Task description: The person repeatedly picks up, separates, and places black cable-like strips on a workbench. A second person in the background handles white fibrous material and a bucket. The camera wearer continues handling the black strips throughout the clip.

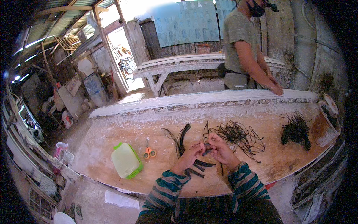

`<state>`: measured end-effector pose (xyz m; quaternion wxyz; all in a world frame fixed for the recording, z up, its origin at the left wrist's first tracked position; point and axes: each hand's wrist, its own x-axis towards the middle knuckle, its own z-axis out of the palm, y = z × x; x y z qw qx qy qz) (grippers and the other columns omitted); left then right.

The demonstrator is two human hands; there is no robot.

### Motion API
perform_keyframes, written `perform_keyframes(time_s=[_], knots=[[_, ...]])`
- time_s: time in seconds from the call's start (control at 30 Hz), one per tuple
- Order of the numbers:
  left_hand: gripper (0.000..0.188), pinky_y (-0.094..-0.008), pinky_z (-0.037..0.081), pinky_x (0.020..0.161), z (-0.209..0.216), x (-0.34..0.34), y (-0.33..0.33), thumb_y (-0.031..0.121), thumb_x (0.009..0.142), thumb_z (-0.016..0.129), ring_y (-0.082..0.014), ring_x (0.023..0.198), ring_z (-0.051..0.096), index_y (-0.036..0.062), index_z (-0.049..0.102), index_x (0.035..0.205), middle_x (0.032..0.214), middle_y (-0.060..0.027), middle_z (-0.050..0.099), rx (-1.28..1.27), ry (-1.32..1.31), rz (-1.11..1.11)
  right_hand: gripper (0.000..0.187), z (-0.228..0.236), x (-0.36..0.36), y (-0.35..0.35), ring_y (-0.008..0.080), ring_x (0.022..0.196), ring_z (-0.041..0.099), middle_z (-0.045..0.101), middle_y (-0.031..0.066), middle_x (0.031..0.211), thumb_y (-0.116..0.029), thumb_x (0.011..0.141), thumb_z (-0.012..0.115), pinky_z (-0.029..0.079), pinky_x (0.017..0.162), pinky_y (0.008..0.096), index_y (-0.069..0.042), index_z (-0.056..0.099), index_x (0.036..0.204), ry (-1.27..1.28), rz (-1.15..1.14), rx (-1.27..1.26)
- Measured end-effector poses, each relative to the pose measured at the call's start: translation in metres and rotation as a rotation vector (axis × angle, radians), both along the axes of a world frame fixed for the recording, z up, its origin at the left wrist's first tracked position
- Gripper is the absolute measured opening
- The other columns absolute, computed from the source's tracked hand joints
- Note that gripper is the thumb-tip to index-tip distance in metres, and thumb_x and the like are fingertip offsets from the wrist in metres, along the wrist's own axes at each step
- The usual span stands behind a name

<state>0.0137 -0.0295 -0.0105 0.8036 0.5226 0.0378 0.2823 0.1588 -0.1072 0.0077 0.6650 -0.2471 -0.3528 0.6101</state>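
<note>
My left hand (pixel 192 154) and my right hand (pixel 221 150) meet over the wooden table, fingertips pinched together on a thin black cord (pixel 207 148). Under and beside my left hand lie black strips (pixel 181 139), some reaching past it toward the table's near edge. Just beyond my right hand spreads a loose tangle of knotted black cord (pixel 242 138). To the left of my hands rest a pair of orange-handled scissors (pixel 149 152) and a pale box with bright green clips (pixel 126 160). Both forearms wear striped sleeves.
At the right are a bundle of black cords (pixel 295 131) and a whitish-brown bucket (pixel 326 125). A white-crusted ledge (pixel 205 100) runs along the table's far side. Behind it a person (pixel 244 48) in a grey shirt rests hands on it. A white-topped bench (pixel 179 63) stands farther back.
</note>
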Motion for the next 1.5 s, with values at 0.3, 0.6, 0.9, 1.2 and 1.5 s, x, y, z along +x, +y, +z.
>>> perform_keyframes(time_s=[0.3,0.6,0.9,1.2,1.5], knots=[[0.023,-0.022,0.04,0.063,0.005,0.013,-0.009,0.022,0.082,0.062,-0.0077,0.071,0.048,0.0051,0.058,0.096,0.081,0.0007,0.054,0.543,0.125,0.338,0.013,0.007,-0.004,0.0,0.0097,0.06,0.05,0.045,-0.0025,0.068,-0.009,0.086,0.05,0.043,0.054,0.0187,-0.01,0.046,0.097,0.152,-0.256,-0.044],[0.019,-0.0224,0.038,0.057,0.007,0.007,-0.004,0.02,0.085,0.057,-0.0079,0.062,0.045,0.0015,0.059,0.086,0.07,0.0004,0.054,0.626,0.34,0.512,0.023,0.01,-0.008,-0.002,0.0108,0.077,0.052,0.051,0.0002,0.086,-0.001,0.08,0.055,0.043,0.065,0.0233,-0.009,0.046,0.1,0.021,-0.278,-0.064],[0.021,-0.0209,0.037,0.057,0.012,0.004,-0.001,0.023,0.086,0.056,-0.0063,0.062,0.045,0.0024,0.06,0.086,0.069,0.001,0.054,0.495,0.337,0.664,0.03,0.0,-0.002,0.0,0.008,0.077,0.051,0.05,-0.0023,0.085,-0.001,0.079,0.058,0.043,0.067,0.0215,-0.009,0.048,0.106,-0.113,-0.307,-0.008],[0.029,-0.0201,0.034,0.055,-0.005,0.011,0.005,0.033,0.083,0.06,-0.0053,0.06,0.042,0.0033,0.06,0.084,0.065,0.0037,0.05,0.534,0.269,0.603,0.021,0.001,-0.008,0.0,0.0075,0.072,0.048,0.052,-0.0009,0.083,-0.005,0.08,0.059,0.039,0.062,0.0195,-0.005,0.054,0.101,-0.311,-0.299,-0.074],[0.031,-0.0199,0.034,0.053,-0.004,0.009,0.007,0.034,0.083,0.06,-0.0052,0.058,0.043,0.0033,0.058,0.081,0.063,0.0025,0.049,0.491,0.299,0.57,0.012,0.003,-0.002,0.0,0.006,0.066,0.048,0.055,-0.0024,0.078,-0.012,0.084,0.056,0.038,0.061,0.019,-0.006,0.058,0.094,-0.284,-0.436,-0.106]])
